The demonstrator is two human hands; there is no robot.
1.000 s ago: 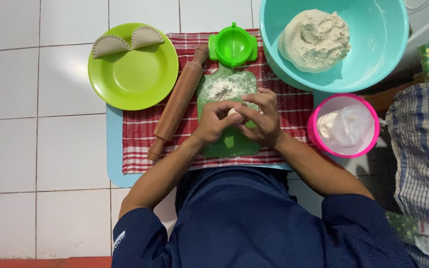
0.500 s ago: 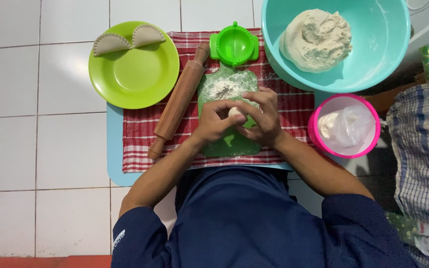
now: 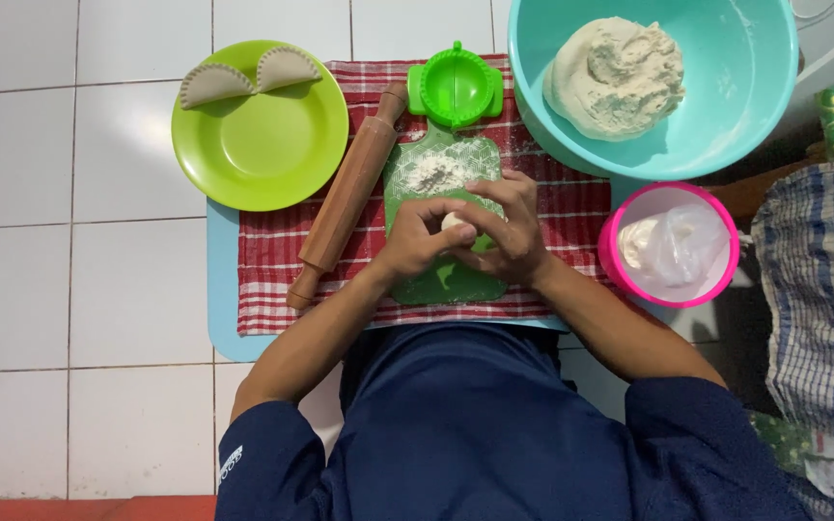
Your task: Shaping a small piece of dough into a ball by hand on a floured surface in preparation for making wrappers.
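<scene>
Head view
Counts: two hands, one dough ball, one board, one rolling pin, one press, one plate with two pasties, one teal bowl, one pink tub, one cloth.
Left hand point(image 3: 415, 241): fingers curled around the dough ball point(image 3: 455, 223) from the left — closed on it, thumb on top.
Right hand point(image 3: 506, 232): cupped against the ball from the right, fingers bent over it; both hands meet around it.
Dough ball: small, pale, smooth, mostly hidden between the fingers, held just above the middle of the board point(image 3: 441, 217).
Board: green plastic, paddle-shaped, dusted with a patch of white flour near its far end.
Rolling pin point(image 3: 349, 193): plain wood, cylindrical with knob ends, lying aslant just left of the board.
Press point(image 3: 456, 87): bright green plastic, round with a ridged rim, touching the board's far end.
Plate point(image 3: 261, 145): lime green, glossy; two half-moon pasties point(image 3: 248, 77) with crimped edges at its far rim.
Bowl point(image 3: 726, 106): teal plastic, holding one rough lump of dough point(image 3: 615, 77).
Tub point(image 3: 668, 246): pink, round — a clear bag of white stuff inside.
Cloth point(image 3: 272, 270): red-and-white check, under the board and pin.
</scene>
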